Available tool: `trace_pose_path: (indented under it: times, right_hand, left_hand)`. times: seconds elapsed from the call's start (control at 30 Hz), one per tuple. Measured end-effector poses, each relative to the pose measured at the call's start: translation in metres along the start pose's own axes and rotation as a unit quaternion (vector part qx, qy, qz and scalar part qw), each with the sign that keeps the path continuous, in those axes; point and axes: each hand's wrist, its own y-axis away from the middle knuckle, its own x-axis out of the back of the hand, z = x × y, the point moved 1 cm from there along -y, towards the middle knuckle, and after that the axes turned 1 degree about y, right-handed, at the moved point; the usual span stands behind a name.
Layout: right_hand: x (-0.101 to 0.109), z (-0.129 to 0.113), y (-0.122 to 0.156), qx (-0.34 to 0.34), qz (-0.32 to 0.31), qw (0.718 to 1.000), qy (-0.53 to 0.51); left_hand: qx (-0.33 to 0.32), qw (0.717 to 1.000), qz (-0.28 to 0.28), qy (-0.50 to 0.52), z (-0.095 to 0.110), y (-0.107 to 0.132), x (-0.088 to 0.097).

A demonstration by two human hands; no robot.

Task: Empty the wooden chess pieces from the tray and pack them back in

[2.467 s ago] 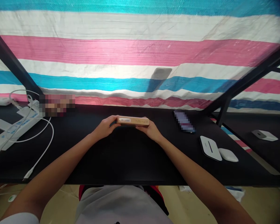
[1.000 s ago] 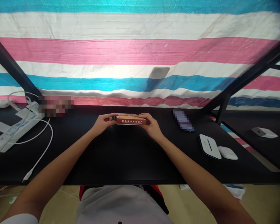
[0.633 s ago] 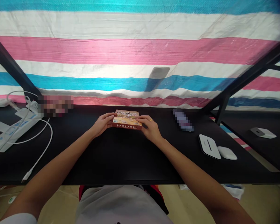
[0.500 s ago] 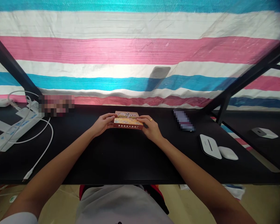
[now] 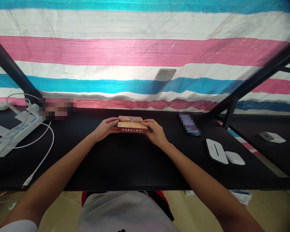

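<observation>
A flat red and orange printed box (image 5: 132,124) lies on the black table (image 5: 125,161) near its far middle, printed face up. My left hand (image 5: 105,129) grips the box's left end with curled fingers. My right hand (image 5: 155,131), a ring on one finger, holds its right end with fingers on top and the thumb at the near side.
White power strips (image 5: 13,133) and a looping white cable (image 5: 42,151) lie at the left. At the right lie a blurred phone (image 5: 189,124) and two white devices (image 5: 217,151) (image 5: 235,158). Another white box (image 5: 272,137) sits on the neighbouring table. A striped tarp (image 5: 145,54) hangs behind.
The box was held on edge with a plain side towards me; both hands have turned it over and laid it flat with its printed face up.
</observation>
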Motion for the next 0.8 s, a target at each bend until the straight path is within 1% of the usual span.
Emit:
trace_pose_path:
  times: [0.2, 0.33, 0.47, 0.53, 0.7, 0.8]
  right_hand:
    - [-0.0001, 0.0015, -0.0001, 0.006, -0.001, 1.0, 0.007]
    - [0.0005, 0.0022, -0.0014, 0.021, 0.002, 1.0, 0.001]
    - [0.001, 0.0022, -0.0032, 0.032, 0.001, 0.999, -0.003]
    - [0.0005, 0.0021, -0.0035, 0.027, -0.012, 1.0, -0.004]
    - [-0.0025, 0.002, -0.0022, 0.013, -0.042, 0.999, -0.008]
    - [-0.0033, 0.0032, -0.0015, -0.019, -0.038, 0.999, -0.03]
  left_hand:
    - [0.018, 1.0, 0.011, -0.008, -0.0004, -0.0005, 0.0009]
    - [-0.001, 1.0, 0.01, 0.004, -0.0004, -0.0005, -0.0017]
    - [0.014, 0.999, 0.035, 0.017, -0.0016, -0.0017, -0.0026]
    - [0.021, 0.999, 0.038, 0.015, -0.0022, -0.0024, -0.0013]
    - [0.013, 0.999, 0.037, -0.022, -0.0023, -0.0031, 0.0024]
    - [0.036, 0.997, 0.031, -0.059, -0.0008, -0.0015, 0.0002]
